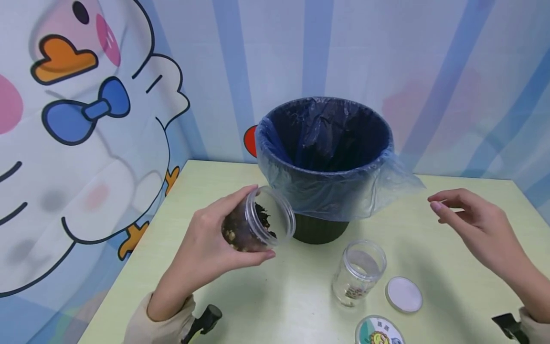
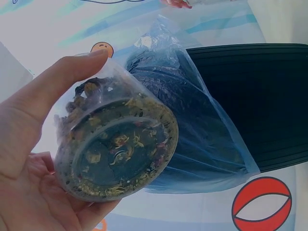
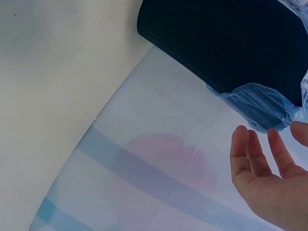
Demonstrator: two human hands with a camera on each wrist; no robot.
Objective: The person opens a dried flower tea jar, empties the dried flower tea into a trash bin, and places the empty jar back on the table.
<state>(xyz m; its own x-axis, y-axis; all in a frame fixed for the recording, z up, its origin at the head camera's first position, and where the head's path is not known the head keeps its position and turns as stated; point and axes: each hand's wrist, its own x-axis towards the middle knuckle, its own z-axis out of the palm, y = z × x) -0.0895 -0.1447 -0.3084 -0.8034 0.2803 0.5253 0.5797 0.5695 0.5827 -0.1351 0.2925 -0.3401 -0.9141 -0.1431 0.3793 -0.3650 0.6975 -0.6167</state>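
My left hand [image 1: 206, 248] grips the open clear plastic jar of dried flowers [image 1: 253, 224] tipped sideways, short of the blue-lined black bin [image 1: 324, 157], right hand [image 1: 477, 224] loose-fingered, empty, so I figure petals could spill onto the pale green table [image 1: 279, 296].

A second clear jar [image 1: 359, 272] stands open at lower centre of the pale green table [image 1: 451, 248], a white lid [image 1: 404, 294] just beside it and a printed lid [image 1: 380, 330] (partly cut off) at the bottom edge. A cartoon duck wall [image 1: 86, 143] fills the left.
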